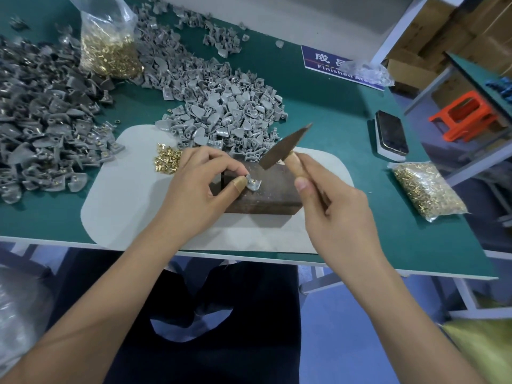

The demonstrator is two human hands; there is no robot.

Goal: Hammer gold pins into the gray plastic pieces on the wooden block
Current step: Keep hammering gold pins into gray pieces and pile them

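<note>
A dark wooden block (273,189) lies on a pale grey mat (133,195) near the table's front edge. On its top left sits one gray plastic piece (255,184) with a gold pin in it. My left hand (205,184) pinches that piece between a taped thumb and forefinger. My right hand (329,206) grips the wooden handle of a small hammer (282,146), whose dark head is raised just above the block. A little heap of loose gold pins (166,160) lies on the mat, left of my left hand.
Piles of gray plastic pieces (227,112) cover the green table (332,112) behind and to the left (47,128). Bags of gold pins stand at the back left (110,51) and lie at the right (428,189). A phone (392,137) lies at the right.
</note>
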